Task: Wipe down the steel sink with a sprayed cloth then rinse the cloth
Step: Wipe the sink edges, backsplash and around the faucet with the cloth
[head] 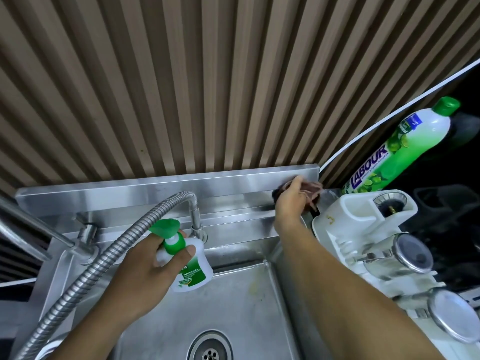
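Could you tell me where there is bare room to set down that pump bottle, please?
The basin floor between the drain and the back wall is bare. The right side is crowded: white caddy, round lids, green dish-soap bottle.

the upper two thirds of the frame are filled by a wall [181, 87] clad in vertical ribbed slats, tan and brown. a thin white trim strip [363, 133] is seen curving across the upper right, with a black surface [465, 157] beyond it. dark horizontal slats [13, 261] are glimpsed at the left edge.
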A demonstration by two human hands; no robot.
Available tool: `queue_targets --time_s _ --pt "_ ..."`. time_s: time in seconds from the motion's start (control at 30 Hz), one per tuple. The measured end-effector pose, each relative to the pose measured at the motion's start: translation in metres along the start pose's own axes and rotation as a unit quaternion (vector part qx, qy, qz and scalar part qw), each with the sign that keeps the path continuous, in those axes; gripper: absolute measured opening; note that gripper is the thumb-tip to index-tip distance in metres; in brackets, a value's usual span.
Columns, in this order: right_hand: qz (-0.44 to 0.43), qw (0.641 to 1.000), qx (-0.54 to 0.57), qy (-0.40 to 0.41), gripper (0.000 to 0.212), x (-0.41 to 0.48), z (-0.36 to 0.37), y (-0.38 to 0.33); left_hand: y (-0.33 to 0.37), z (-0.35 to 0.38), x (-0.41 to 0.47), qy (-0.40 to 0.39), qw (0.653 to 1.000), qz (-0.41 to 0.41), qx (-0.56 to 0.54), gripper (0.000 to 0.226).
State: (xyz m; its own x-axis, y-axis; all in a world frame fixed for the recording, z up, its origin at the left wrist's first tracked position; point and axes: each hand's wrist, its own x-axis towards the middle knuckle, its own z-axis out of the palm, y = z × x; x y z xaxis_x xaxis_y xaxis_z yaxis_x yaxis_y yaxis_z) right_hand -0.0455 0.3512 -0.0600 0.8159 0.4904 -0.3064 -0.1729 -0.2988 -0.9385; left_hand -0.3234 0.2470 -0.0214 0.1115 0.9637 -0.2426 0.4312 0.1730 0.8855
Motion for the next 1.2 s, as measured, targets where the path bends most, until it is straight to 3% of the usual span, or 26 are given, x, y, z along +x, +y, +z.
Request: queue_targets --time_s 0.13,0.23,0.33,0.37,0.43,0.47,0.5,0.57,0.7,0.73,0.77,0.8,0.87,0.93,1.0,1.03,1.1,1.13,1.2 --pt "0.028 0.988 0.043 -0.145 0.059 -0.056 0.019 0.027 0.002 0.001 0.002 -0.004 1.0 0.018 0.009 0.024" --pt "0.056 0.986 0.143 -0.066 0.054 -0.039 0.02 0.003 0.003 0.001 0.002 -0.002 1.0 0.022 0.009 0.014" --pt "0.102 0.991 0.091 0.008 0.093 0.007 0.018 0.004 0.005 0.0 -0.002 -0.002 1.0 0.013 -0.009 0.025" --pt "0.072 0.996 0.055 -0.016 0.096 0.009 0.021 0.014 0.006 -0.001 -0.003 -0.004 1.0 0.009 -0.019 0.027" --pt "-0.105 0.988 -0.089 -0.066 0.089 -0.016 0.02 0.029 0.006 -0.002 -0.005 -0.005 0.999 0.007 -0.038 0.026" --pt "-0.227 0.955 -0.17 -0.088 0.083 -0.026 0.017 0.044 0.006 -0.002 -0.006 -0.004 0.999 0.009 -0.043 0.026" --pt "-0.346 0.895 -0.254 -0.119 0.077 -0.035 0.011 0.055 0.006 -0.002 -0.006 -0.002 0.999 0.01 -0.045 0.026" --pt "-0.529 0.739 -0.38 -0.174 0.085 -0.045 0.005 0.075 0.007 -0.003 -0.008 0.0 0.999 0.004 -0.05 0.027" --pt "-0.65 0.521 -0.462 -0.304 0.091 -0.042 0.006 0.089 0.005 -0.004 -0.009 0.008 0.999 0.003 -0.044 0.024" --pt "-0.652 0.493 -0.479 -0.32 0.086 -0.041 0.004 0.093 0.005 -0.003 -0.009 0.011 0.999 0.003 -0.04 0.02" --pt "-0.645 0.49 -0.488 -0.325 0.083 -0.04 -0.001 0.097 0.005 -0.003 -0.009 0.012 0.999 0.002 -0.035 0.017" --pt "-0.635 0.509 -0.488 -0.315 0.08 -0.04 -0.007 0.101 0.005 -0.004 -0.009 0.013 0.999 0.0 -0.033 0.016" --pt "-0.586 0.589 -0.478 -0.284 0.079 -0.037 -0.02 0.108 0.006 -0.005 -0.01 0.014 0.999 -0.003 -0.036 0.024" --pt "-0.482 0.734 -0.411 -0.246 0.078 -0.034 -0.024 0.11 0.008 -0.006 -0.011 0.011 0.999 0.001 -0.033 0.042" --pt "-0.323 0.888 -0.276 -0.176 0.075 -0.026 -0.018 0.099 0.008 -0.006 -0.011 0.008 0.999 0.0 -0.04 0.051" --pt "-0.24 0.939 -0.208 -0.136 0.073 -0.022 -0.011 0.086 0.006 -0.006 -0.011 0.009 0.999 0.0 -0.041 0.048" --pt "-0.093 0.992 -0.037 -0.075 0.063 -0.021 -0.001 0.052 0.005 -0.005 -0.01 0.01 0.999 0.0 -0.037 0.036" --pt "-0.041 0.997 0.048 -0.045 0.058 -0.019 0.006 0.038 0.004 -0.005 -0.009 0.01 0.999 -0.001 -0.037 0.035" --pt "-0.047 0.995 0.083 -0.007 0.062 -0.024 0.015 0.021 0.004 -0.005 -0.009 0.007 0.999 -0.003 -0.04 0.043"
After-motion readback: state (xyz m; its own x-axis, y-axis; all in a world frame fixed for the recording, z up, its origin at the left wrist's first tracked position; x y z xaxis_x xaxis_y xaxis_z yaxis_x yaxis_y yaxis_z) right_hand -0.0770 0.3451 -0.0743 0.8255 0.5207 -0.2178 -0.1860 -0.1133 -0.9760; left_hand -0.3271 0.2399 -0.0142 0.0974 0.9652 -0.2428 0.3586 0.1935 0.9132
